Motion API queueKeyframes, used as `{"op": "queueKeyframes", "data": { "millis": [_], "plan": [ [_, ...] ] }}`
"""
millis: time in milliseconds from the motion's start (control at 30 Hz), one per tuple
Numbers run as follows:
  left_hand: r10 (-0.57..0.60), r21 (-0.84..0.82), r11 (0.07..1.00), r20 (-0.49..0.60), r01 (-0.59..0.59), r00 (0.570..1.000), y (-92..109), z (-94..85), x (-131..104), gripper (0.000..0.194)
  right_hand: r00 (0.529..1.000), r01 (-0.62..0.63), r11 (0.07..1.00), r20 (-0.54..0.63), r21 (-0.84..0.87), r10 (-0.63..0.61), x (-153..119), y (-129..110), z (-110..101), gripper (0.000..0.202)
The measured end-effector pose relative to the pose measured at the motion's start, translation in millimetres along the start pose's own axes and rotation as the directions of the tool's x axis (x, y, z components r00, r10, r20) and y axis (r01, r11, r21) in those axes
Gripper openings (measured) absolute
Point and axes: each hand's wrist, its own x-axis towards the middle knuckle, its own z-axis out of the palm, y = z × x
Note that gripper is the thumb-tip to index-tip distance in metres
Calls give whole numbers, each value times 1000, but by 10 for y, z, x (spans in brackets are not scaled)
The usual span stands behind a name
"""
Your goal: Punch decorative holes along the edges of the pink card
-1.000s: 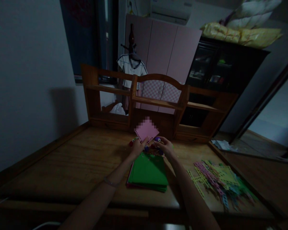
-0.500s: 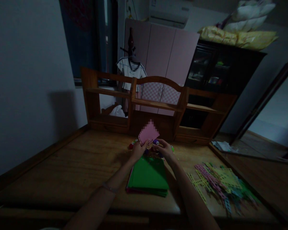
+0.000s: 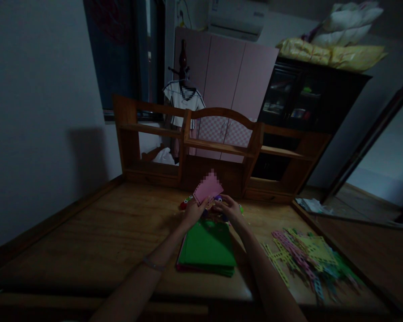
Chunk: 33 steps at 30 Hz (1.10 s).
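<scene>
A pink sheet (image 3: 208, 188) with a row of small holes along its edges stands tilted up above the table, its top corner blurred out. My left hand (image 3: 195, 211) grips its lower edge between thumb and fingers. Just right of the sheet's lower corner is my right hand (image 3: 231, 209), its fingers bent and pinched together; whatever they hold is too small and dark to make out. Behind and below the hands lie small colourful pieces, among them a purple one (image 3: 218, 198) and a red one (image 3: 183, 205). Nearer to me lies a stack of green sheets (image 3: 208, 248).
A pile of yellow, pink and green perforated strips (image 3: 309, 257) covers the table's right side. Along the back of the wooden table (image 3: 121, 232) runs a wooden shelf unit (image 3: 218, 146). A raised edge borders the right side.
My right fingers have shifted slightly by the pink sheet's lower corner. The sheet stays in my left hand, in nearly the same place.
</scene>
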Motion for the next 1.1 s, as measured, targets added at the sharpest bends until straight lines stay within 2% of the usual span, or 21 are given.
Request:
{"op": "queueKeyframes", "data": {
  "millis": [167,367,533,767,1100],
  "plan": [
    [-10,70,997,30,7,999,-18,5,8,34,997,-37,991,-66,130,46,24,-4,25,42],
    [5,62,998,115,-12,993,-56,8,-1,35,998,-64,997,-23,34,65,-50,-79,-10,35],
    [14,59,998,223,-28,975,-82,17,-12,38,989,-147,989,-16,-9,147,-26,-22,-30,39],
    [22,66,997,199,-36,980,-112,41,3,39,986,-164,986,-5,35,164,24,48,-18,37],
    [49,119,990,200,-74,978,-119,37,6,36,984,-176,983,-33,-57,175,-13,1,6,42]
  ]
}}
